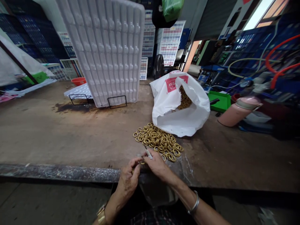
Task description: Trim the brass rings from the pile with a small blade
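Note:
My left hand (pixel 128 178) is closed at the table's front edge, its fingertips on a brass-coloured ring (pixel 142 162). Another bit of ring (pixel 132 171) shows between its thumb and fingers. Close beside it, my right hand (pixel 158 166) grips a slim tool with a pale handle (pixel 148 153) and a thin dark tip pointing up and away; its exact kind is unclear. The fingertips of both hands nearly meet, and partly hide the ring. Just beyond them lies a loose pile of brass-coloured rings (pixel 161 139) on the wooden table (pixel 93 131).
Behind the pile, a white sack (pixel 180 122) gapes with more rings inside. A ridged plastic tray (pixel 110 56) leans upright in a wire stand (pixel 117 101). To the right are a green tray (pixel 220 101) and a pink bottle (pixel 237 112). Stacked crates (pixel 170 40) stand at the back.

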Demonstrator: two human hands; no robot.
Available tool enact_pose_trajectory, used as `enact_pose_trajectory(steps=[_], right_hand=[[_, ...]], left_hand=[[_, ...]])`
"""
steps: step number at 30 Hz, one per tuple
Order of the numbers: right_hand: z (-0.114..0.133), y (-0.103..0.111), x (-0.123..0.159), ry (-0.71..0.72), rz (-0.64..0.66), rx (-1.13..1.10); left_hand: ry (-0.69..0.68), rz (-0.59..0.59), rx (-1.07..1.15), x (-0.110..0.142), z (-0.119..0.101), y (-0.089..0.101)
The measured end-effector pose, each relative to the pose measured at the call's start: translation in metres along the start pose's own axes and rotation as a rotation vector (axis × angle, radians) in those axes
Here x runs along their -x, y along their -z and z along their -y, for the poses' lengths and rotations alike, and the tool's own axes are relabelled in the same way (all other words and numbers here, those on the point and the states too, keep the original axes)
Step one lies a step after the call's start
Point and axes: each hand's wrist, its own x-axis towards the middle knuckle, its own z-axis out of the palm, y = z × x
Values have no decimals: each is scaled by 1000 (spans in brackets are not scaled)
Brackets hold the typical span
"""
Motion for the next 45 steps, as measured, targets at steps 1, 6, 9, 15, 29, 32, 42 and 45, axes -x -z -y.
enact_pose_trajectory(steps=[1, 6, 9, 15, 29, 32, 42, 45], right_hand=[[0, 1, 2, -36, 26, -100], [-2, 1, 10, -136, 89, -290], [-3, 1, 11, -58, 59, -195], [-6, 0, 10, 30, -2, -19], [-21, 8, 15, 132, -70, 262], [-24, 6, 21, 222, 21, 426], [-22, 1, 25, 286, 57, 631], [-21, 1, 25, 275, 78, 653]], left_hand=[[-15, 27, -5, 0, -1, -1], [40, 76, 17, -1, -5, -3], [147, 87, 87, -2, -4, -5], [390, 108, 233, -4, -9, -6], [469, 150, 516, -2, -8, -8], [465, 128, 465, -3, -7, -9], [464, 90, 344, -3, -6, -9], [453, 101, 323, -3, -6, -8]])
